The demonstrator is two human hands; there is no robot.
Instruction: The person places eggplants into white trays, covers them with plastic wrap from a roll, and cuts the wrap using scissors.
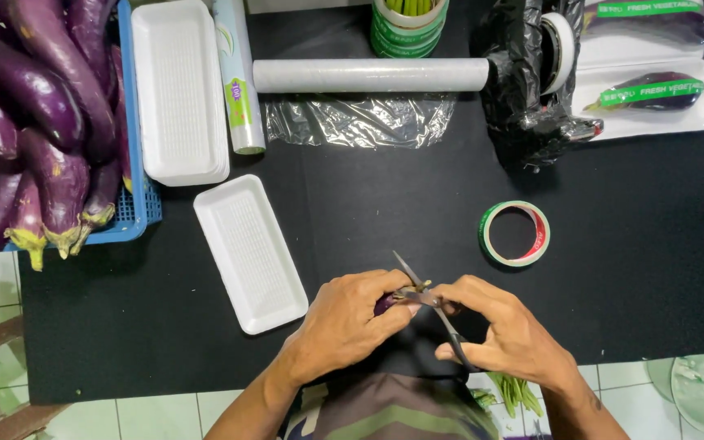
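Observation:
My left hand [344, 322] grips a purple eggplant [385, 305] near the black table's front edge; only a small bit of it shows between my fingers. My right hand [503, 330] holds a pair of scissors [417, 285], blades open and pointing up-left at the eggplant's stem end. A single white foam tray [250, 253] lies just left of my left hand. A roll of green and red tape [515, 234] rests above my right hand.
A blue basket [136, 208] heaped with purple eggplants [34, 114] stands at far left beside a stack of white trays [179, 90]. A cling film roll [368, 75], tape rolls, a black bag [523, 73] and wrapped eggplants on trays [649, 90] line the back.

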